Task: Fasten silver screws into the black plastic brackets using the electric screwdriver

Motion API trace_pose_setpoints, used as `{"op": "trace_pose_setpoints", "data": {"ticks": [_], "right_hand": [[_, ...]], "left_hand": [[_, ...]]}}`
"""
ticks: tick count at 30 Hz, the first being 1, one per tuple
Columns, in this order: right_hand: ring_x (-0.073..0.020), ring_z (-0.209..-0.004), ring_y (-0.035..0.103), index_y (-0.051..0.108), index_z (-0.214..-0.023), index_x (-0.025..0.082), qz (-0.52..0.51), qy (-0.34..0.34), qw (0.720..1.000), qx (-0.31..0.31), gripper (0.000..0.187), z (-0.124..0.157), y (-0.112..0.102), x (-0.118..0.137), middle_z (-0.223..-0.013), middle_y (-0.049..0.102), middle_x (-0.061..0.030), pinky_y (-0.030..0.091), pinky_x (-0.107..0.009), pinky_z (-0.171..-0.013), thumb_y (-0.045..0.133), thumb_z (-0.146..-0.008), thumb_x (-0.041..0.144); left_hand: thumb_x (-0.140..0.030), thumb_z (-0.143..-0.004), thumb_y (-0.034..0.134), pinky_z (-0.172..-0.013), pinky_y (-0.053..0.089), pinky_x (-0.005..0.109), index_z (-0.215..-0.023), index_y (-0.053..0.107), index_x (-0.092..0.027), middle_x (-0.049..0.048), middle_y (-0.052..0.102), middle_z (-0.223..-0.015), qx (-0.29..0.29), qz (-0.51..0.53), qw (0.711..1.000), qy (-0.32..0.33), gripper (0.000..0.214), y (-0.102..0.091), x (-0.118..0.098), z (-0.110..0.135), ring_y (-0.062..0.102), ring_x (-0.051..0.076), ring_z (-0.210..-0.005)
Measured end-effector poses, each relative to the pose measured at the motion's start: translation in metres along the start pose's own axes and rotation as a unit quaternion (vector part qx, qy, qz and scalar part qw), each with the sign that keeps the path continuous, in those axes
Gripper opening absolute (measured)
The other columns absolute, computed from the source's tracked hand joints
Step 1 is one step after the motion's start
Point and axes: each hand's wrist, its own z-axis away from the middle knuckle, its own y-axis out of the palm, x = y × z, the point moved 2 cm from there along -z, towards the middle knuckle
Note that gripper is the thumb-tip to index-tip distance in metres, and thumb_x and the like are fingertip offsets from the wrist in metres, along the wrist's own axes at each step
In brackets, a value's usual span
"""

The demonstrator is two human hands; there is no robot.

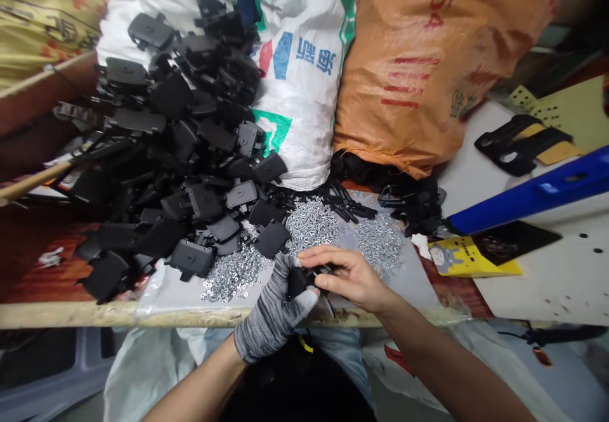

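The clips (204, 201) are matt black plastic, the screws (311, 224) shiny metal. The glove (271, 311) is rough knitted cloth.

Screws (311, 224) on plastic sheet (164, 295), clips (181, 130) left, sacks (304, 73) behind

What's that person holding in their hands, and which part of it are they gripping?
The gloved left hand and bare right hand hold a small black plastic part between them. The fingers hide most of it, so the exact place of the hold cannot be told.
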Motion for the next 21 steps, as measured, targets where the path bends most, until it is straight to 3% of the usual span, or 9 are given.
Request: {"op": "trace_pose_setpoints", "data": {"ticks": [3,7,11,13,17,21], "right_hand": [[-0.0219,-0.116,0.067,0.078,-0.109,0.032,-0.020,0.010,1.000,0.003,0.023,-0.001,0.002,-0.004,-0.123,0.073,-0.0056,0.052,-0.046,-0.106,0.075,-0.087,0.030],[-0.0218,-0.119,0.066,0.077,-0.110,0.032,-0.046,0.023,0.999,-0.006,0.024,0.001,0.006,-0.014,-0.125,0.072,-0.0058,0.053,-0.044,-0.105,0.077,-0.086,0.031],[-0.0236,-0.117,0.067,0.078,-0.106,0.029,-0.067,0.052,0.996,-0.035,0.026,0.006,0.013,-0.034,-0.124,0.072,-0.0082,0.055,-0.044,-0.101,0.079,-0.082,0.039],[-0.0235,-0.117,0.067,0.078,-0.106,0.028,-0.080,0.051,0.993,-0.070,0.029,0.008,0.016,-0.045,-0.121,0.073,-0.0087,0.055,-0.044,-0.102,0.080,-0.081,0.042],[-0.0229,-0.115,0.068,0.077,-0.100,0.026,-0.110,0.056,0.986,-0.108,0.030,0.010,0.018,-0.060,-0.114,0.076,-0.0086,0.053,-0.043,-0.105,0.082,-0.077,0.044],[-0.0215,-0.107,0.070,0.076,-0.094,0.026,-0.153,0.080,0.979,-0.109,0.030,0.010,0.017,-0.063,-0.111,0.076,-0.0070,0.056,-0.041,-0.098,0.086,-0.072,0.043]], "left_hand": [[-0.034,-0.089,0.066,-0.109,0.047,0.044,-0.125,0.057,-0.020,0.0087,0.064,-0.130,0.034,-0.020,0.999,0.009,0.040,-0.001,-0.001,-0.003,0.060,0.027,-0.121],[-0.036,-0.092,0.064,-0.110,0.046,0.044,-0.128,0.054,-0.019,0.0103,0.062,-0.133,0.007,-0.048,0.999,-0.006,0.041,-0.012,0.000,-0.006,0.060,0.028,-0.123],[-0.041,-0.090,0.066,-0.113,0.042,0.046,-0.131,0.055,-0.020,0.0104,0.061,-0.137,0.087,-0.073,0.993,-0.024,0.047,-0.016,0.004,-0.007,0.058,0.029,-0.126],[-0.043,-0.090,0.065,-0.111,0.044,0.045,-0.128,0.055,-0.019,0.0107,0.063,-0.133,0.049,-0.051,0.997,-0.035,0.046,-0.011,0.013,-0.006,0.060,0.028,-0.122],[-0.044,-0.089,0.066,-0.105,0.048,0.044,-0.118,0.056,-0.019,0.0098,0.065,-0.123,-0.087,-0.018,0.994,-0.063,0.040,0.007,0.034,-0.001,0.063,0.026,-0.113],[-0.042,-0.090,0.064,-0.106,0.046,0.043,-0.122,0.054,-0.018,0.0111,0.063,-0.127,-0.026,-0.037,0.998,-0.048,0.041,0.004,0.032,-0.003,0.061,0.026,-0.116]]}}
